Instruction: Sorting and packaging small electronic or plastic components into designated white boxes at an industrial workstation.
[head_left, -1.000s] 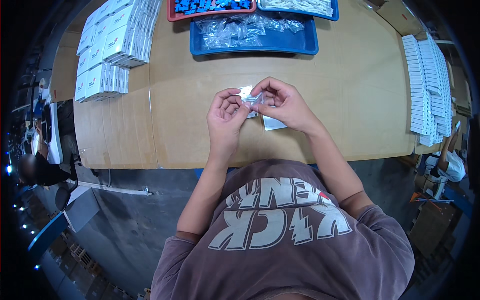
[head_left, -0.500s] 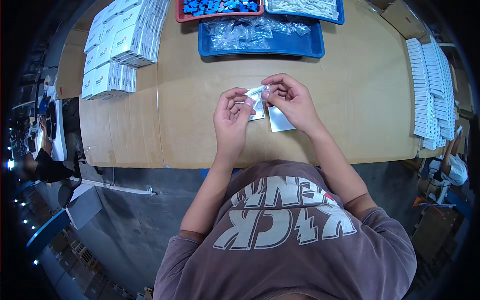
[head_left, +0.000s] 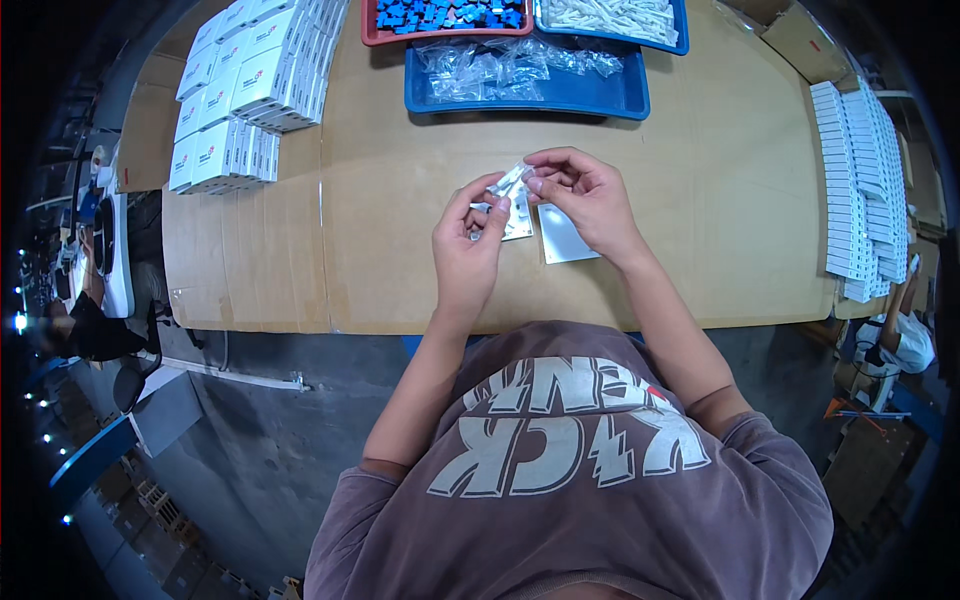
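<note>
Between my two hands is a small clear plastic bag with something white in it, too small to make out fully. My left hand pinches its left side with thumb and fingers. At the bag's upper right, my right hand is closed on it with thumb and forefinger. Beneath the hands a printed white leaflet or box lies on the table, partly covered by my left fingers. Beside it, under my right hand, rests a plain white box or card.
A blue tray of clear bags stands ahead. Behind it are a red tray of blue pieces and a blue tray of white pieces. White boxes are stacked at left and right. Other people sit at both sides.
The bag has tilted more upright between my fingers, and my left hand has shifted slightly. My right hand keeps its pinch. The view has moved a little.
</note>
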